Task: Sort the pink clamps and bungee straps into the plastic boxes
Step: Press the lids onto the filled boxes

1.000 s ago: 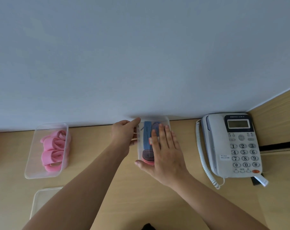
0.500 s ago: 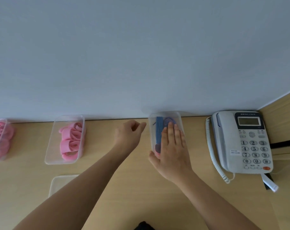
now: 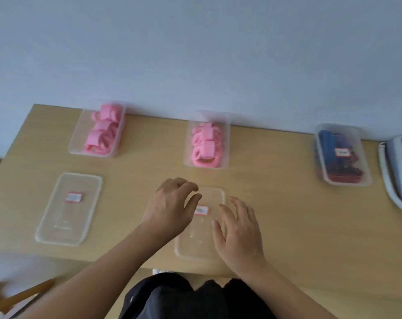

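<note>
The left hand [image 3: 170, 209] and right hand [image 3: 239, 233] are held over a clear lid [image 3: 193, 246] on the counter [image 3: 310, 226]. Fingers are spread loosely, seemingly gripping nothing

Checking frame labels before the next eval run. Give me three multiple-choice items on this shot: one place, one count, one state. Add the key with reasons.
1. Where does the box of bungee straps stand?
A. Far left of the row
B. At the near edge, under the hands
C. Far right, next to the phone

2. How many boxes hold pink clamps?
A. One
B. Two
C. Three

3. Which box has its lid on?
A. The left one
B. The middle one
C. The one with the straps

Key:
1 C: it ends the row on the right, beside the phone.
2 B: the left box and the middle box both show pink.
3 C: a label sits on its closed top, while the left lid and the middle lid lie loose in front of the clamp boxes.
</note>
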Tool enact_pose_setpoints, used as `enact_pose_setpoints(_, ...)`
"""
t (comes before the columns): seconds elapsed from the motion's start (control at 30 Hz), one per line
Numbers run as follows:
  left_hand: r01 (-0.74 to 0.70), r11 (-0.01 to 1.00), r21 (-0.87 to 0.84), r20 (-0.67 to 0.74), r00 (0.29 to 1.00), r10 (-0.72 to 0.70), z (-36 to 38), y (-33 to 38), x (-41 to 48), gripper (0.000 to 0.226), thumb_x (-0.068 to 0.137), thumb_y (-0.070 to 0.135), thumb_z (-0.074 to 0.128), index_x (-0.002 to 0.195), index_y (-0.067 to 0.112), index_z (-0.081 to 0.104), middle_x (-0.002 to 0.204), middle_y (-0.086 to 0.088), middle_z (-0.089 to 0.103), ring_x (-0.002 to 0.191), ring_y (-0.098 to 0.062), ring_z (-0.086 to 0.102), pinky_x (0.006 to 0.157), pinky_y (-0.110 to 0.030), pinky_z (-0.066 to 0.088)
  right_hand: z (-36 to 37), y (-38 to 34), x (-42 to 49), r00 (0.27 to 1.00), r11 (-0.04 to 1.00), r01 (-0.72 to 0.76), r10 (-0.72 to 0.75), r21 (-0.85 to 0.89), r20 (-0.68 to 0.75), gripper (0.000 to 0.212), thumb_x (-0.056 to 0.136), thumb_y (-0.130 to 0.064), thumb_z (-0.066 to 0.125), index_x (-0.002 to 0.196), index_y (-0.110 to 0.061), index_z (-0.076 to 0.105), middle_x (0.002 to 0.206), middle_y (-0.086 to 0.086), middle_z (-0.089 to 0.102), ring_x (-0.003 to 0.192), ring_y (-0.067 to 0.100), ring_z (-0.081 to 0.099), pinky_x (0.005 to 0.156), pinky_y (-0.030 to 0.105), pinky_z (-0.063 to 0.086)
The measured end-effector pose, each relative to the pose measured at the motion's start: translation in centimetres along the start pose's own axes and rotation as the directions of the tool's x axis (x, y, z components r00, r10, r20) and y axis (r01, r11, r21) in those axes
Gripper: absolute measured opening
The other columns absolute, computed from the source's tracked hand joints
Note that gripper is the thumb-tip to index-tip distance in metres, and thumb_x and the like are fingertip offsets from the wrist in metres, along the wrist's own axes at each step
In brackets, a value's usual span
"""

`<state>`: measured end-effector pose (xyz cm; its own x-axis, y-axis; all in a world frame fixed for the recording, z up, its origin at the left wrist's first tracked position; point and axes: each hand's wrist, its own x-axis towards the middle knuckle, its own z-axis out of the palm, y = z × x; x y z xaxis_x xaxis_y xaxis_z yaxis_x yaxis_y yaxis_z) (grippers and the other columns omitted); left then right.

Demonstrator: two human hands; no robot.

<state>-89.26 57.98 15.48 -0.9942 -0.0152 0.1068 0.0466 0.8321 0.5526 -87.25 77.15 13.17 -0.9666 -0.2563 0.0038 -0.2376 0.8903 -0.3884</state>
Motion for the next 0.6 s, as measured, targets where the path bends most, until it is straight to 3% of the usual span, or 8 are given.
enact_pose_setpoints(0.07, 0.028, 0.998, 0.061, 0.036, 0.999, -0.03, -1.8, -3.1, -2.0, 0.02, 0.079, 0.012, 0.088, 0.095, 0.011, 0.078, 0.09, -0.007, 0.074, 0.082, -0.035, 0.07, 0.068, -0.038, 0.057, 1.7, -3.8, -0.6, 0.997, 0.997, -0.049, 0.052, -0.054, 0.054, 0.048, 0.084, -0.043, 0.068, 0.125, -0.019, 0.061, 0.137, 0.02, 0.049, 0.122, 0.038, 0.049, 0.099, 0.049, 0.047)
enact_pose_setpoints(0.17, 0.061, 0.987, 0.151, 0.104, 0.992, -0.077, -4.2, -6.5, -3.8, 0.025, 0.078, 0.013, 0.089, 0.099, 0.008, 0.078, 0.097, -0.013, 0.075, 0.092, -0.041, 0.07, 0.073, -0.044, 0.06, 3.9, -7.8, -0.6, 0.951, 0.962, -0.185, 0.227, -0.199, 0.211, 0.081, 0.085, -0.074, 0.044, 0.149, -0.025, 0.034, 0.159, 0.019, 0.017, 0.144, 0.04, 0.02, 0.115, 0.051, 0.026)
enact_pose_setpoints(0.23, 0.051, 0.982, 0.185, 0.145, 0.986, -0.079, -5.2, -7.9, -4.1, 0.028, 0.079, 0.014, 0.088, 0.103, 0.007, 0.077, 0.104, -0.015, 0.074, 0.1, -0.042, 0.069, 0.078, -0.048, 0.059, 4.6, -9.2, -0.6, 0.932, 0.952, -0.212, 0.265, -0.223, 0.246, 0.088, 0.083, -0.077, 0.039, 0.154, -0.028, 0.023, 0.163, 0.015, 0.003, 0.149, 0.04, 0.005, 0.119, 0.053, 0.015)
enact_pose_setpoints(0.3, 0.04, 0.98, 0.194, 0.173, 0.982, -0.075, -5.8, -8.6, -4.0, 0.031, 0.082, 0.018, 0.085, 0.109, 0.007, 0.076, 0.114, -0.016, 0.072, 0.108, -0.042, 0.067, 0.084, -0.051, 0.057, 4.6, -10.3, -0.8, 0.944, 0.963, -0.19, 0.233, -0.192, 0.236, 0.079, 0.083, -0.067, 0.048, 0.15, -0.028, 0.032, 0.163, 0.013, 0.009, 0.149, 0.038, 0.012, 0.117, 0.053, 0.02)
enact_pose_setpoints(0.43, 0.039, 0.992, 0.117, 0.228, 0.972, -0.065, -6.3, -9.1, -2.9, 0.036, 0.093, 0.025, 0.075, 0.125, 0.01, 0.071, 0.13, -0.013, 0.067, 0.123, -0.038, 0.058, 0.097, -0.05, 0.051, 3.4, -12.1, -1.3, 0.981, 0.987, -0.131, 0.143, -0.096, 0.13, 0.069, 0.072, -0.05, 0.062, 0.134, -0.021, 0.055, 0.151, 0.016, 0.039, 0.134, 0.036, 0.042, 0.103, 0.051, 0.04)
enact_pose_setpoints(0.6, 0.065, 0.995, -0.075, 0.156, 0.986, -0.053, -6.7, -8.2, 0.6, 0.027, 0.102, 0.011, 0.059, 0.126, 0.006, 0.07, 0.123, -0.013, 0.072, 0.115, -0.038, 0.062, 0.096, -0.045, 0.05, 1.7, -12.0, 1.2, 0.989, 0.999, -0.04, 0.035, -0.03, -0.144, 0.07, 0.072, -0.049, 0.065, 0.135, -0.018, 0.056, 0.147, 0.011, 0.044, 0.133, 0.032, 0.044, 0.103, 0.049, 0.038)
